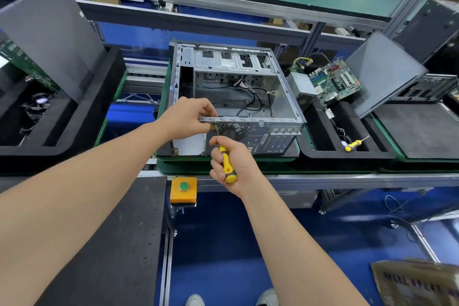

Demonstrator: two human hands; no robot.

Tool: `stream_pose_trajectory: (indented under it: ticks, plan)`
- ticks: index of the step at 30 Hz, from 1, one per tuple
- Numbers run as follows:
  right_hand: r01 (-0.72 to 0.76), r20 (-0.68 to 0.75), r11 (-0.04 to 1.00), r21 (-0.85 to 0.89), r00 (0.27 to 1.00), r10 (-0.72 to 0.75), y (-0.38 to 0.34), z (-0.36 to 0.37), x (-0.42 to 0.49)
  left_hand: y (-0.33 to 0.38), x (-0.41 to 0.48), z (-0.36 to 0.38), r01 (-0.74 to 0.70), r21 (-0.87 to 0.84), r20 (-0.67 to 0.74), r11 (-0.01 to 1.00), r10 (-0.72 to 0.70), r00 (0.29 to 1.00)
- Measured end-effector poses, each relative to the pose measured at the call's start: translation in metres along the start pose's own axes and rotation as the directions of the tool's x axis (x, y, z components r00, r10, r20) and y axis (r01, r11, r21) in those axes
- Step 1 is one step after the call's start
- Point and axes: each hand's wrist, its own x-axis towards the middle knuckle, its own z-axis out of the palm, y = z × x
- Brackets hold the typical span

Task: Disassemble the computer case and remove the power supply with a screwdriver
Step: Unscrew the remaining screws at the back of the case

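- Both hands work at the near rear corner of the computer case [236, 97]. The left hand [188, 119] curls its fingers over the top rear rail, with thumb and fingertips closed just beside the tool's tip. This probably braces the shell and steadies the tip; I cannot tell whether a screw is pinched there.
- Wrapped around the yellow-and-black handle of the screwdriver [227, 161], the right hand [231, 159] holds it from below. The shaft slants up to the rear panel just left of the fan grille [232, 131], a grip that lets the wrist turn while pushing in.
- Lying on its side with the open face up, the case gives access from above. Only loose cables show on its floor.
- Outside the case, a grey power supply [301, 87] stands in the black tray [320, 131] just to the right, against a motherboard [334, 82]. Whether it came from this case cannot be told.
- The pale plate at the rear panel's left end may mark the supply bay, so the screw being worked is likely one of its fixings.
- Leaning to the right, a side panel [382, 74] is parked out of the way, and a second screwdriver [354, 144] lies in the same tray.
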Motion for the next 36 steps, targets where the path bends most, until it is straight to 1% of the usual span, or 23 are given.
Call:
stream_pose_trajectory:
  ticks: [1, 2, 3, 4, 5, 6, 7, 8, 9, 10, 11, 12, 13, 15, 17, 18, 20, 23, 26, 29, 32, 34, 36]
  plan:
    - [0.049, -0.09, 0.971, -0.232, 0.993, -0.072, 0.0, 0.001, 0.0, 0.0, 0.0, 0.0, 0.004, 0.003, 0.005, 1.0, -0.004, 1.0]
    - [0.089, -0.155, 0.857, -0.508, 0.969, -0.192, 0.001, 0.003, 0.001, 0.0, 0.001, 0.0, 0.009, 0.004, 0.01, 1.0, -0.009, 1.0]
    - [0.095, -0.165, 0.629, -0.772, 0.925, -0.342, 0.002, 0.005, 0.001, 0.0, 0.001, 0.0, 0.014, 0.003, 0.015, 1.0, -0.014, 1.0]
    - [0.047, -0.118, 0.331, -0.942, 0.879, -0.463, 0.004, 0.007, 0.002, 0.0, 0.002, 0.001, 0.02, 0.0, 0.019, 1.0, -0.02, 1.0]
    - [-0.031, -0.073, 0.087, -0.996, 0.836, -0.543, 0.007, 0.009, 0.002, 0.0, 0.002, 0.001, 0.024, -0.003, 0.023, 1.0, -0.024, 0.999]
    - [-0.086, -0.039, -0.051, -0.995, 0.801, -0.597, 0.01, 0.012, 0.002, 0.0, 0.002, 0.0, 0.025, -0.002, 0.025, 1.0, -0.025, 0.999]
    - [-0.111, -0.016, -0.109, -0.988, 0.771, -0.637, 0.013, 0.012, 0.002, 0.001, 0.001, 0.0, 0.023, -0.001, 0.024, 1.0, -0.023, 0.999]
    - [-0.113, -0.009, -0.113, -0.987, 0.745, -0.666, 0.016, 0.01, 0.004, 0.0, 0.001, 0.0, 0.018, -0.003, 0.021, 1.0, -0.018, 1.0]
    - [-0.097, -0.017, -0.079, -0.992, 0.729, -0.684, 0.018, 0.007, 0.005, 0.0, 0.0, 0.001, 0.012, -0.006, 0.016, 1.0, -0.012, 1.0]
    - [-0.057, -0.033, -0.013, -0.998, 0.733, -0.68, 0.018, 0.003, 0.005, 0.0, 0.0, 0.001, 0.005, -0.009, 0.009, 1.0, -0.005, 1.0]
    - [0.01, -0.057, 0.1, -0.995, 0.758, -0.649, 0.017, 0.001, 0.004, -0.001, -0.001, 0.002, -0.002, -0.009, 0.001, 1.0, 0.002, 1.0]
    - [0.097, -0.083, 0.264, -0.96, 0.799, -0.596, 0.017, -0.002, 0.003, -0.001, -0.002, 0.003, -0.008, -0.008, -0.005, 1.0, 0.008, 1.0]
    - [0.161, -0.101, 0.43, -0.889, 0.845, -0.526, 0.015, -0.003, 0.003, -0.001, -0.002, 0.003, -0.016, -0.002, -0.01, 1.0, 0.016, 1.0]
    - [0.173, -0.147, 0.671, -0.721, 0.909, -0.391, 0.009, -0.004, 0.004, 0.0, -0.002, 0.003, -0.037, 0.021, -0.012, 0.999, 0.037, 0.999]
    - [0.088, -0.184, 0.888, -0.451, 0.964, -0.189, 0.002, -0.004, 0.006, 0.0, -0.003, 0.003, -0.045, 0.036, -0.002, 0.998, 0.045, 0.999]
    - [0.027, -0.16, 0.957, -0.289, 0.984, -0.076, -0.002, -0.004, 0.006, 0.0, -0.003, 0.003, -0.042, 0.04, 0.003, 0.998, 0.042, 0.999]
    - [-0.058, -0.039, 0.998, -0.036, 0.998, 0.057, -0.007, -0.003, 0.006, -0.002, -0.002, 0.003, -0.035, 0.049, 0.003, 0.998, 0.034, 0.999]
    - [-0.114, 0.11, 0.97, 0.213, 0.99, 0.092, -0.009, -0.006, 0.005, -0.003, -0.001, 0.005, -0.034, 0.056, 0.003, 0.998, 0.034, 0.999]
    - [-0.201, 0.227, 0.88, 0.431, 0.968, 0.11, -0.007, -0.007, 0.002, -0.002, -0.001, 0.004, -0.034, 0.048, 0.013, 0.998, 0.034, 0.999]
    - [-0.255, 0.328, 0.748, 0.613, 0.943, 0.054, 0.001, -0.006, 0.0, -0.003, -0.001, 0.004, -0.03, 0.049, 0.011, 0.998, 0.03, 0.999]
    - [-0.232, 0.315, 0.736, 0.636, 0.949, 0.027, 0.006, -0.004, 0.001, -0.004, -0.001, 0.005, -0.032, 0.047, 0.007, 0.998, 0.032, 0.999]
    - [-0.171, 0.244, 0.81, 0.561, 0.969, 0.036, 0.006, -0.003, 0.003, -0.004, -0.001, 0.006, -0.033, 0.044, 0.004, 0.998, 0.033, 0.999]
    - [-0.079, 0.123, 0.933, 0.352, 0.992, 0.037, 0.001, -0.003, 0.004, -0.004, -0.001, 0.007, -0.033, 0.051, -0.005, 0.998, 0.033, 0.999]
